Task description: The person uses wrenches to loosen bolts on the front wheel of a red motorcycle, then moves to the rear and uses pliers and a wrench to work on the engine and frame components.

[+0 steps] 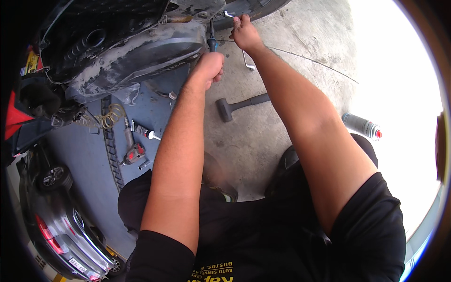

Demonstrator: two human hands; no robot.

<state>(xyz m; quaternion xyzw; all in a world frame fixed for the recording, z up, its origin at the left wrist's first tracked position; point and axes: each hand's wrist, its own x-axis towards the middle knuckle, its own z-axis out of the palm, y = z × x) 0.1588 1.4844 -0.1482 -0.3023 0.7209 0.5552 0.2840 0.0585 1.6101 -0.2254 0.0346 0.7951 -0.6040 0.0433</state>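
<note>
My left hand is closed around a hand tool with a black-and-blue grip. Its narrow dark end, like plier jaws, points up beside the scooter's grimy transmission cover; the exact kind cannot be made out. Farther right, my right hand grips a silver offset wrench close to the rear tyre. One wrench end reaches toward the wheel area; a silver shaft with a bent ring end shows below the hand, seemingly the same wrench. Whether either tool touches a fastener is hidden.
A black mallet lies on the concrete between my forearms. Right of my right arm is a spray can. On the blue lift platform are an impact wrench, a coiled air hose and a tube. A dark car stands left.
</note>
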